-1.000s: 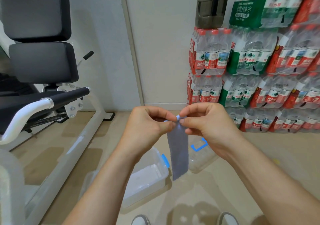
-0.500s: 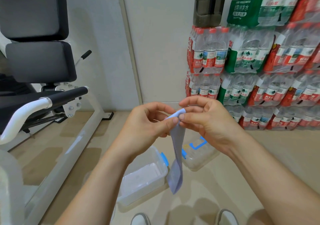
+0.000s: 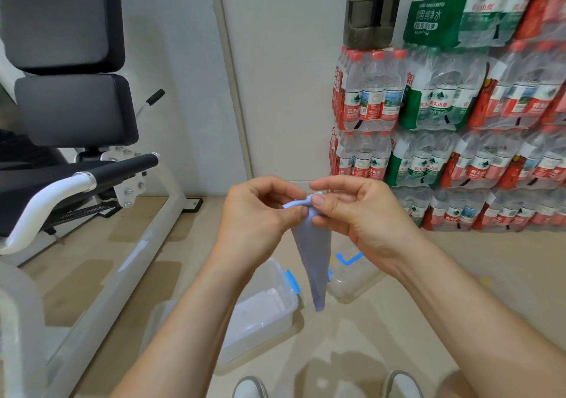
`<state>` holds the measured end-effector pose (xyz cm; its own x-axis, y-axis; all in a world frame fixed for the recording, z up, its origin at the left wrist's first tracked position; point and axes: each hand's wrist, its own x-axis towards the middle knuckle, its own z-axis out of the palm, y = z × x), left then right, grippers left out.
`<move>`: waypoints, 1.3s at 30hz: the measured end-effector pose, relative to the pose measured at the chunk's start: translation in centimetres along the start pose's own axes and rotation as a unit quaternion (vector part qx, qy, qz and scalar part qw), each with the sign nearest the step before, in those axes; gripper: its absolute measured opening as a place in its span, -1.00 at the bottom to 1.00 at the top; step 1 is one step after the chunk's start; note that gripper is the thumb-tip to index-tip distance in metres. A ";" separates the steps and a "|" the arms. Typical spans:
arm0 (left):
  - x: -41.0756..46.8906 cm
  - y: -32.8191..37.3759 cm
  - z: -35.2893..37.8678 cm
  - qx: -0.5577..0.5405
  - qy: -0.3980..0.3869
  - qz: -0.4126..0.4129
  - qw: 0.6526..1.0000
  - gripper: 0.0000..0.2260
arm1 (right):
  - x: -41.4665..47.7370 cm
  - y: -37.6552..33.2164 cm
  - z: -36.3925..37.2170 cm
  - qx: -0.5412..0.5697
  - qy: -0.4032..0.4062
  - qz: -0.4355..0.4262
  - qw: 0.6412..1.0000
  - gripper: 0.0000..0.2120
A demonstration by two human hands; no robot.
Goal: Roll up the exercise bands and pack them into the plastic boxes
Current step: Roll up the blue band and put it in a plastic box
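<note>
Exercise band (image 3: 314,253), pale blue-grey: top end pinched between left hand (image 3: 260,223) and right hand (image 3: 361,217), thumbs and fingertips clamped on it; remainder hangs free above floor. 2 clear plastic boxes with blue latches below: open box (image 3: 263,309) near left, second box (image 3: 352,275) just behind band. Bottled-water packs (image 3: 444,122) against wall at right.

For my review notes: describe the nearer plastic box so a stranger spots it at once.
Find the white machine frame at left. Right of it on the floor sits the nearer plastic box. It is open, whitish inside; the farther box has blue marks on top.
</note>
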<state>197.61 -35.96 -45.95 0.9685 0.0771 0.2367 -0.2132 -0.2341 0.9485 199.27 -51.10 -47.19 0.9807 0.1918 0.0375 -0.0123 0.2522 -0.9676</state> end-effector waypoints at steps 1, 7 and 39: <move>0.0 0.0 0.0 -0.004 -0.010 0.002 1.000 -0.80 | 0.0 0.0 0.0 0.003 0.001 -0.001 1.000 -0.81; 0.0 -0.1 -1.4 -0.019 -0.167 -0.029 0.985 -0.68 | -0.1 -0.1 -0.4 -0.019 -0.022 -0.010 1.000 -0.64; -0.5 0.1 -2.7 0.025 -0.235 -0.082 0.968 -0.64 | -0.4 0.1 -0.4 -0.075 -0.023 0.040 0.996 -0.91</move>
<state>196.79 -33.43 -45.36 0.9432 -0.3286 -0.0497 -0.0558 -0.3039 0.9511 199.00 -51.57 -47.38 0.9676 0.2503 -0.0330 -0.0575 0.0910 -0.9942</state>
